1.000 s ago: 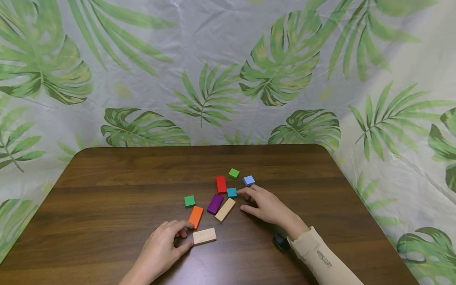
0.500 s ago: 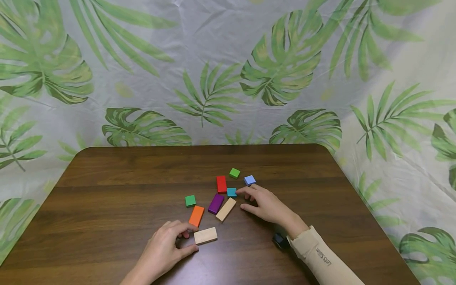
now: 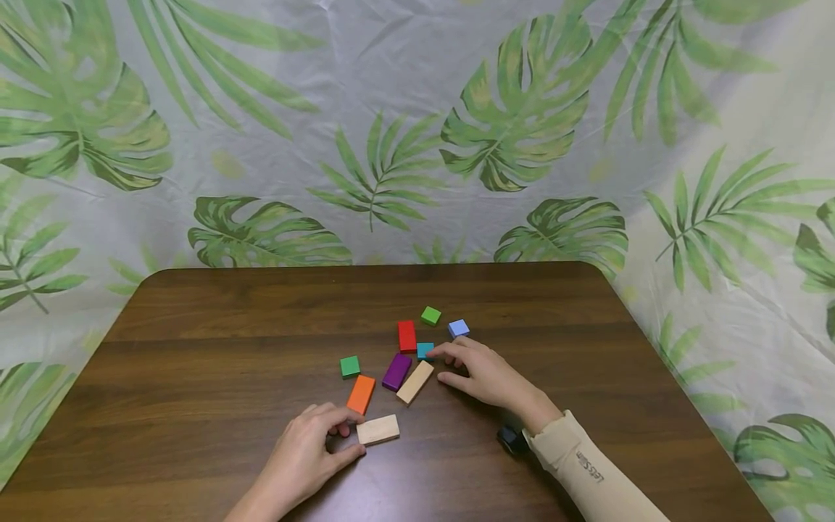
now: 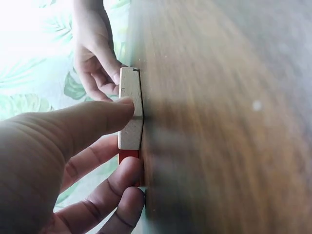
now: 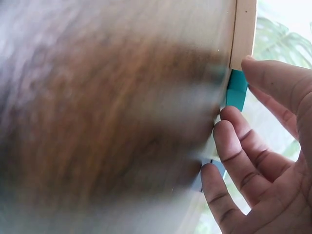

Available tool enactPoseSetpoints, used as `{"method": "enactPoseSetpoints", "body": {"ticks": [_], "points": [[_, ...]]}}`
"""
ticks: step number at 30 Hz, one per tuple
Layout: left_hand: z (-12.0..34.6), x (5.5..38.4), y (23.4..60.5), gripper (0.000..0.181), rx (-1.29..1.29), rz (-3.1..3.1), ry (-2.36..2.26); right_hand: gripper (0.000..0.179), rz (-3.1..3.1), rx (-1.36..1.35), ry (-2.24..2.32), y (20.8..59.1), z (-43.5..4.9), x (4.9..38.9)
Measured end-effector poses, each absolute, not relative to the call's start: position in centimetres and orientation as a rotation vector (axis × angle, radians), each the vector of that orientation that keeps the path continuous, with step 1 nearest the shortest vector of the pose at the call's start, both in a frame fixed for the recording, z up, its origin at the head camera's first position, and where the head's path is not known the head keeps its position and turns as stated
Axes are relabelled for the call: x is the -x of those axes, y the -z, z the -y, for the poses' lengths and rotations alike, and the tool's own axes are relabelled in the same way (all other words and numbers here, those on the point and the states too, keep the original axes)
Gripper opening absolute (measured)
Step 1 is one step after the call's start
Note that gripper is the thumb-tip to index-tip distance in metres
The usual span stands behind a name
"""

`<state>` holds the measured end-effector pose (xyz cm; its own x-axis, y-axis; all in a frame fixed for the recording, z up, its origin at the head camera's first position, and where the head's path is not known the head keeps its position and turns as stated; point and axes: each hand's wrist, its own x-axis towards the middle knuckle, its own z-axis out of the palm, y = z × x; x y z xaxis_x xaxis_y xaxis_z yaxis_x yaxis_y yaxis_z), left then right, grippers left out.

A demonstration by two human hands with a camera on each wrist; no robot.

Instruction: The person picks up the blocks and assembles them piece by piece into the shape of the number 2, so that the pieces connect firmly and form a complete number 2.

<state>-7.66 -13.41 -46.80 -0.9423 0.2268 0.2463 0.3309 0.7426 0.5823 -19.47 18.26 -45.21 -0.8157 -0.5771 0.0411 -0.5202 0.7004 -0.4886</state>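
Your left hand (image 3: 308, 448), loosely spread, grips nothing beside the nearer wooden block (image 3: 380, 430). Your right hand (image 3: 488, 371), equally relaxed, merely touches a teal block (image 3: 422, 349).

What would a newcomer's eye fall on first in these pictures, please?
Probably the red block and the orange block, vivid near the middle of the dark table. Next, perhaps, the left hand at the nearer pale block and the right hand at the teal block. Behind the table hangs a green leaf-patterned sheet.
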Motion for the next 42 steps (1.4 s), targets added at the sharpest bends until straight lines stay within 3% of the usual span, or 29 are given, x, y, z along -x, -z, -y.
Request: {"method": "enactPoseSetpoints", "body": {"ticks": [42], "points": [[13.64, 7.74, 46.66, 0.029, 0.413, 2.88, 1.069, 0.035, -2.767, 0.867, 0.743, 45.14, -17.93, 19.39]]}}
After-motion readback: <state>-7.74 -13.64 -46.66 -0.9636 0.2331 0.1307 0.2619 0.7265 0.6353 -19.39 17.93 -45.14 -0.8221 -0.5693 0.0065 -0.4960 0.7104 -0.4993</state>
